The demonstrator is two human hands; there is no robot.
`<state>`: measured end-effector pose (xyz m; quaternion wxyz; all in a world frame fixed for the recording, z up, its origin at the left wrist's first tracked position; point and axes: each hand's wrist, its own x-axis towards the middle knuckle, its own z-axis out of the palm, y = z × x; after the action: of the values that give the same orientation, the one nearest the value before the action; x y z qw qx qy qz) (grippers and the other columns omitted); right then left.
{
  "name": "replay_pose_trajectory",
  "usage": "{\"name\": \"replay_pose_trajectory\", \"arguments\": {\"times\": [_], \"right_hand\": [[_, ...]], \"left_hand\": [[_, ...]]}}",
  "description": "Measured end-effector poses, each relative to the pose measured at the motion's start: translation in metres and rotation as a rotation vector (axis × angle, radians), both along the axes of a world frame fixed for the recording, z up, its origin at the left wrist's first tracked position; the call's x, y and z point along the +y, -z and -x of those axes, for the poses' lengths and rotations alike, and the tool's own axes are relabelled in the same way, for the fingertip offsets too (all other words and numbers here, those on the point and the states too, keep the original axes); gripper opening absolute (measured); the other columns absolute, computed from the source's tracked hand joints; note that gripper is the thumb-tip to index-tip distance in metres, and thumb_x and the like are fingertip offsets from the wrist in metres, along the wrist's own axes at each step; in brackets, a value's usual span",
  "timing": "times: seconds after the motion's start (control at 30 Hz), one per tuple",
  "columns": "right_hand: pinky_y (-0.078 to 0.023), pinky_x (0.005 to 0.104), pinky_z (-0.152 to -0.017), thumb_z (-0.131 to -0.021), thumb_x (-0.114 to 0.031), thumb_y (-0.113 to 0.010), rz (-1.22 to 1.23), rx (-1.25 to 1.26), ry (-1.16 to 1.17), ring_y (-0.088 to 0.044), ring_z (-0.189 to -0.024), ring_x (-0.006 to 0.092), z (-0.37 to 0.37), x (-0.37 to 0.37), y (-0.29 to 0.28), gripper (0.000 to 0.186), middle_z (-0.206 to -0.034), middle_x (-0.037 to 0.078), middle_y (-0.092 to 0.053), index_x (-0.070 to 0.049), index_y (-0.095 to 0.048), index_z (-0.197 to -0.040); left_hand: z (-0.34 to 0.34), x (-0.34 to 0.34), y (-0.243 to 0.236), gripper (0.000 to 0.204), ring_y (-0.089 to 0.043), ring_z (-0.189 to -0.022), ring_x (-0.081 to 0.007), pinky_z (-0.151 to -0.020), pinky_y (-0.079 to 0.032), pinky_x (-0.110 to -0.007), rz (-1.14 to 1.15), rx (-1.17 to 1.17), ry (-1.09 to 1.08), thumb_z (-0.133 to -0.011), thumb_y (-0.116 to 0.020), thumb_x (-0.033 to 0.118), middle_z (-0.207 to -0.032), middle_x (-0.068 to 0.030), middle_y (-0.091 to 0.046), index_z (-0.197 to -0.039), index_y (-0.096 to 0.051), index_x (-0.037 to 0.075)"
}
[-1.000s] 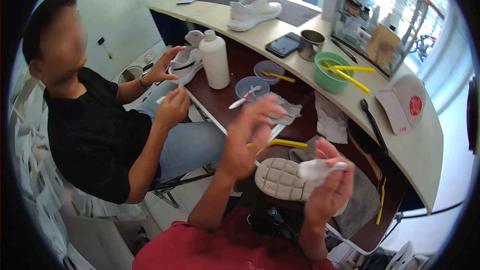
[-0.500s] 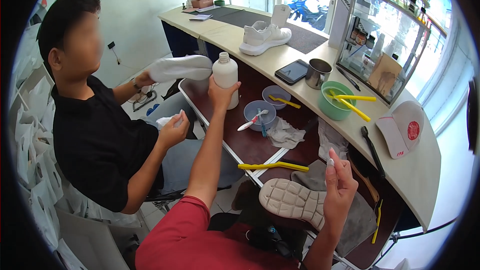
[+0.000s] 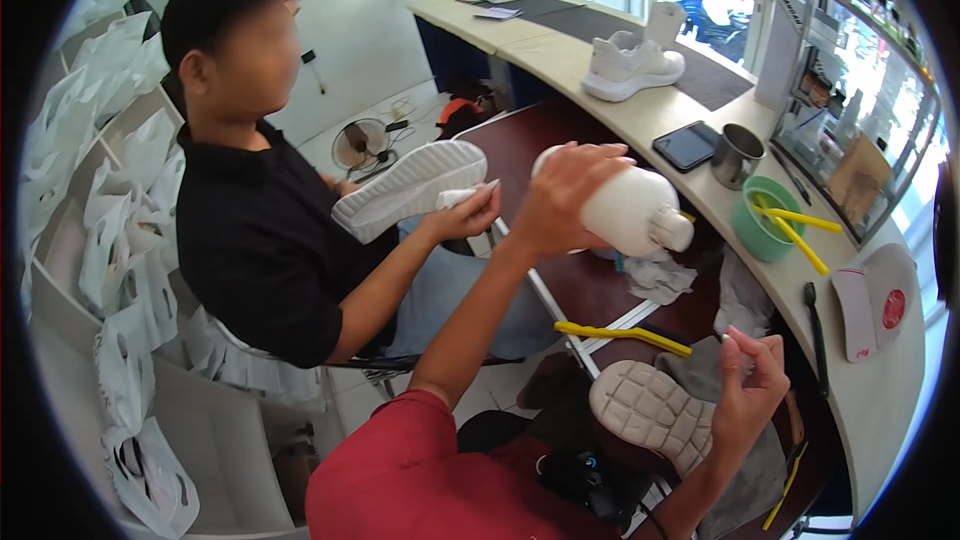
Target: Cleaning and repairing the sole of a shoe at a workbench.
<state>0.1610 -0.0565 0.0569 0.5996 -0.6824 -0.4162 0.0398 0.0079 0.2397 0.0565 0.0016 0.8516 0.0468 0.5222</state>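
My left hand [image 3: 570,202] is wrapped round a white plastic bottle [image 3: 632,212], which is tipped over with its neck pointing right and down. Its mouth faces toward my right hand [image 3: 750,385], which is raised with the fingers drawn together. A speck of white shows at those fingertips, too small to name. Below and beside the right hand lies a shoe with its beige, blocky sole [image 3: 650,410] turned up, partly hidden by the wrist. A grey cloth [image 3: 745,500] lies beneath that shoe.
A person in black [image 3: 270,240] at left holds a white-soled shoe [image 3: 420,185] and a white wad. A yellow-handled brush [image 3: 625,335] lies on the table. The counter bears a white shoe [image 3: 630,70], phone [image 3: 688,145], metal cup [image 3: 738,155], green tub [image 3: 765,225], black brush [image 3: 815,340] and cap [image 3: 870,305].
The bottle has gone from upright to tipped rightward in my left hand, moving nearer my right hand. The other person's shoe has turned sole-out, with the white wad against it. The view has swung left.
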Motion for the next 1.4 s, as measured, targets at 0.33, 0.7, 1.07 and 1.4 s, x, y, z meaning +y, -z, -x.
{"name": "replay_pose_trajectory", "arguments": {"times": [0.33,0.7,1.07,1.4], "right_hand": [[-0.034,0.0258,-0.064,-0.090,-0.003,-0.070,0.011,-0.118,0.015,-0.048,-0.076,0.0121,-0.001,0.009,0.001,0.017,-0.081,0.003,-0.049,0.002,-0.076,-0.105],[-0.048,0.0346,-0.067,-0.084,-0.010,-0.076,0.037,-0.105,0.102,-0.064,-0.071,0.0265,-0.007,0.022,0.008,0.015,-0.080,0.017,-0.066,0.002,-0.075,-0.093],[-0.048,0.0404,-0.066,-0.083,-0.010,-0.073,0.036,-0.116,0.059,-0.064,-0.071,0.0324,-0.005,0.023,0.023,0.015,-0.079,0.017,-0.065,0.002,-0.075,-0.092],[-0.049,0.0431,-0.068,-0.083,-0.009,-0.073,0.026,-0.109,0.041,-0.065,-0.073,0.0345,-0.005,0.030,0.033,0.014,-0.077,0.017,-0.065,0.002,-0.075,-0.091]], "left_hand": [[-0.010,-0.037,0.006,0.076,-0.060,-0.122,-0.0291,-0.109,-0.040,-0.056,-0.064,0.105,0.000,-0.062,-0.089,0.034,-0.130,-0.0059,-0.064,-0.131,-0.061,0.016],[-0.009,-0.041,0.000,0.074,-0.058,-0.122,-0.0269,-0.110,-0.038,-0.057,-0.153,0.232,-0.094,-0.060,-0.087,0.022,-0.129,-0.0030,-0.063,-0.130,-0.064,0.022],[-0.005,-0.055,0.003,0.078,-0.057,-0.123,-0.0272,-0.113,-0.036,-0.058,-0.223,0.299,-0.130,-0.056,-0.088,0.011,-0.128,-0.0022,-0.063,-0.129,-0.066,0.026],[-0.002,-0.056,-0.001,0.070,-0.055,-0.125,-0.0297,-0.113,-0.036,-0.059,-0.293,0.330,-0.173,-0.061,-0.084,0.010,-0.130,-0.0034,-0.064,-0.127,-0.067,0.025]]}}
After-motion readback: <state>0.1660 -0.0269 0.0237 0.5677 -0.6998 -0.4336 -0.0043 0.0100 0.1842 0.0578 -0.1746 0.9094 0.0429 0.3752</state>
